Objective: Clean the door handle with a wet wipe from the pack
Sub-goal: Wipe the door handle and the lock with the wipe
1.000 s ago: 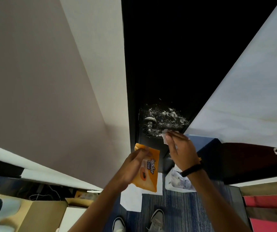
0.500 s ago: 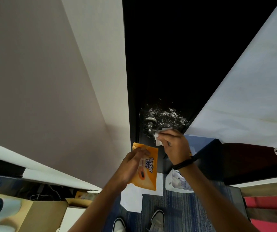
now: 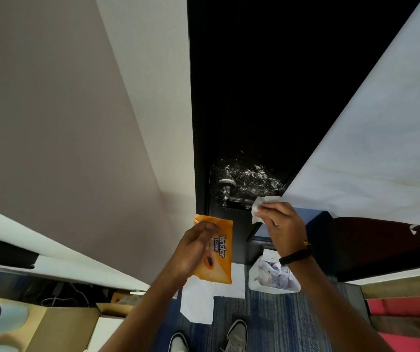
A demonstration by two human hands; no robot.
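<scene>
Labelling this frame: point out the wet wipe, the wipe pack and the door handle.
wet wipe (image 3: 259,205), head view, crumpled upper fold.
wipe pack (image 3: 223,252), head view, orange front.
door handle (image 3: 226,184), head view, knob top.

door handle (image 3: 226,185): metal, white-speckled, on black door | wet wipe (image 3: 261,205): white, crumpled, right of handle | pack (image 3: 220,250): orange, upright

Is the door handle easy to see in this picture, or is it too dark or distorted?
Head view: the black door is nearly featureless dark; the door handle shows only by bright speckled glints; wide-angle distortion slants the walls; hands stay sharp.
</scene>
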